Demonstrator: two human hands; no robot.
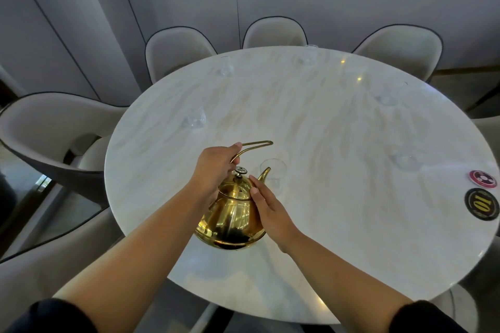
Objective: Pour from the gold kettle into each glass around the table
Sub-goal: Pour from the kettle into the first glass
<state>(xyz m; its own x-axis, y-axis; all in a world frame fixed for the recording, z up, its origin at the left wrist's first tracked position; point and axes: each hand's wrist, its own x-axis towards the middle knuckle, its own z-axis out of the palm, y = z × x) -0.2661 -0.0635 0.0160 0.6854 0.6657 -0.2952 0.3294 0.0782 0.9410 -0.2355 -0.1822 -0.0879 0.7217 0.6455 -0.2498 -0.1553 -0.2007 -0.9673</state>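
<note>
Left-hand fingers (234,149) wrap the gold kettle's wire handle (254,146); the right hand (266,205) lies flat and loose against the gold kettle (231,217), gripping nothing. The kettle is near the bench (324,197) edge, spout (264,173) aimed away at the nearest glass (273,176) just beyond — its spout-to-handle axis runs away from the person. Judged: first pour beginning — next, tip forward over that rim.

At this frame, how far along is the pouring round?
Done: no glass shows visible liquid, though they are too faint to be sure. In hand: the left hand grips the gold kettle by its handle, the right hand steadies its side, spout at the nearest glass. Left: seemingly every other glass around the table.
</note>
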